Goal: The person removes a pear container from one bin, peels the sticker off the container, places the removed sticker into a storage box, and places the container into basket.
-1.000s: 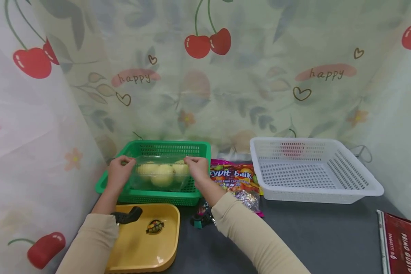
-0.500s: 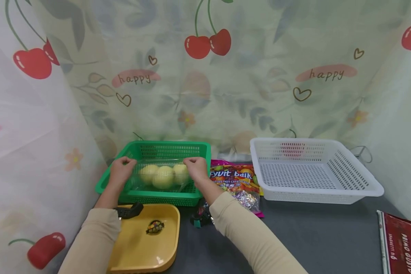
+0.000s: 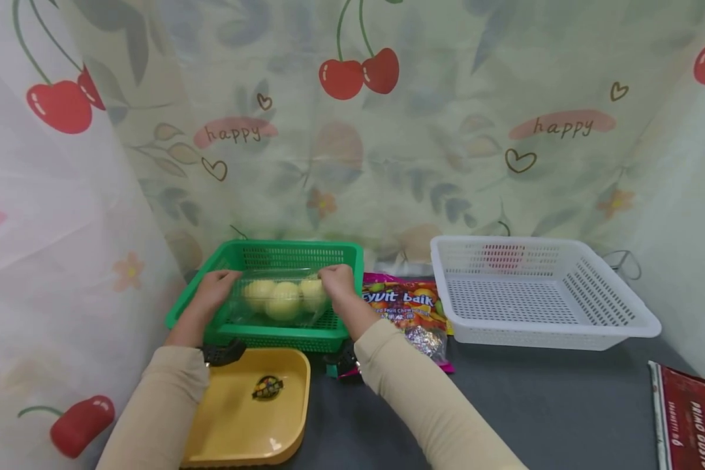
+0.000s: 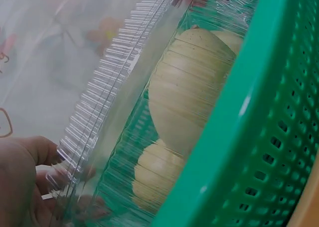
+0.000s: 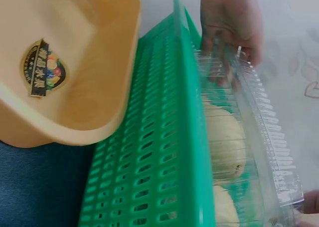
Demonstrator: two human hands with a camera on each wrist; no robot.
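A clear plastic fruit box (image 4: 107, 90) with a ribbed rim sits within the green basket (image 3: 282, 334). Several pale yellow round fruits (image 3: 282, 301) show through its clear side. My left hand (image 3: 211, 290) pinches the box's left end, thumb and fingers on either side of the ribbed rim in the left wrist view. At the opposite end, my right hand (image 3: 337, 285) pinches the upper right corner; the right wrist view shows only a bit of that hand at its lower right edge.
A yellow tray (image 3: 243, 411) with a round label stands in front of the basket. Bags of fruit chews (image 3: 399, 303) lie to its right, beside a white basket (image 3: 523, 333). A red spaghetti packet (image 3: 690, 418) is at the far right, and a patterned curtain (image 3: 352, 163) hangs behind.
My left hand has shifted slightly right along the box's end, its fingers now closer together. The box's upper edge dipped, then rose slightly. My right hand keeps its corner.
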